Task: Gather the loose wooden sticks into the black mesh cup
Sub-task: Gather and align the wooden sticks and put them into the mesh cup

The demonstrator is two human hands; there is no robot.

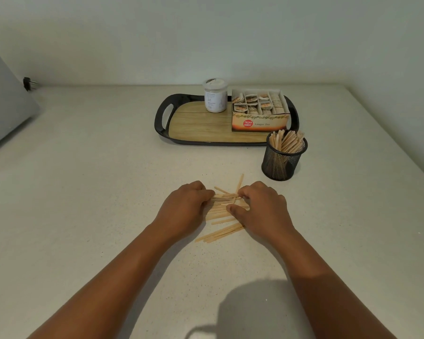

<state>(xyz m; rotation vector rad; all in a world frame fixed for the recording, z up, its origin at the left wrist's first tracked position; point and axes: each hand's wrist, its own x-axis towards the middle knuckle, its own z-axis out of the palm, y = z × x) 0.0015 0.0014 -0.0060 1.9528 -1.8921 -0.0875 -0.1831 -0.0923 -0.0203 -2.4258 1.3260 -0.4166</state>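
Sticks (222, 216) — pale, thin, flat, fanned loosely between both hands.

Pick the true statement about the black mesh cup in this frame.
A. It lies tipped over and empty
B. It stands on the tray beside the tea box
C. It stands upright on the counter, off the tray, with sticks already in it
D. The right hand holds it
C: the black mesh cup stands upright on the counter just in front of the tray, with wooden sticks poking from its top; both hands are at the loose wooden sticks.
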